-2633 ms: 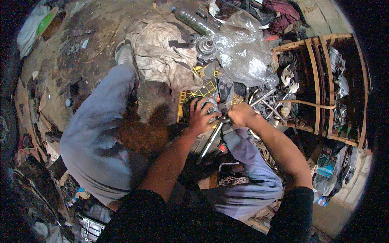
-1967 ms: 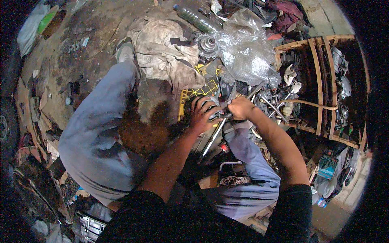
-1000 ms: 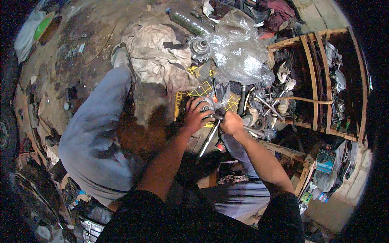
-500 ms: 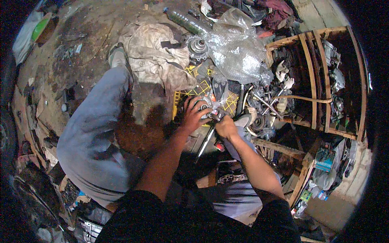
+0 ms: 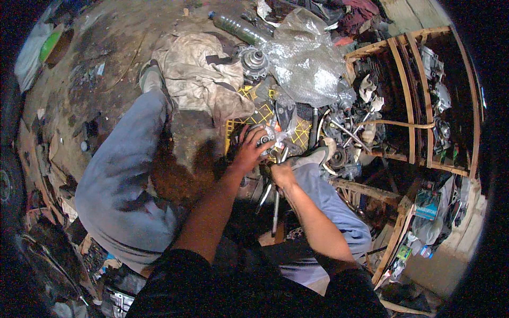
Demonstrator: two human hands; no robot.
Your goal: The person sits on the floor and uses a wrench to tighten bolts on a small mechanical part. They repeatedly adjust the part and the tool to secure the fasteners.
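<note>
My left hand point(image 5: 252, 153) is curled over a greasy round metal machine part point(image 5: 263, 139), its fingers spread around the near side. Close on its right, my right hand point(image 5: 282, 174) is closed around a long metal bar point(image 5: 275, 212). The bar's upper end sticks out above the fist near the machine part, and its lower end points toward me. What the upper end touches cannot be made out. A second, shorter metal rod point(image 5: 263, 198) lies just left of the bar. Under the machine part is a black mat with yellow lines point(image 5: 263, 114).
A stained cloth point(image 5: 193, 74) lies ahead, beside a stepped metal gear part point(image 5: 254, 62). Bubble wrap point(image 5: 307, 66) and a plastic bottle point(image 5: 238, 27) are beyond. Loose metal parts point(image 5: 344, 132) and a wooden shelf frame point(image 5: 403, 100) stand to the right. My legs flank the work.
My right hand has moved down and left, toward me, with the bar, which now swings into view below the fist. My left hand stays on the machine part, shifted slightly.
</note>
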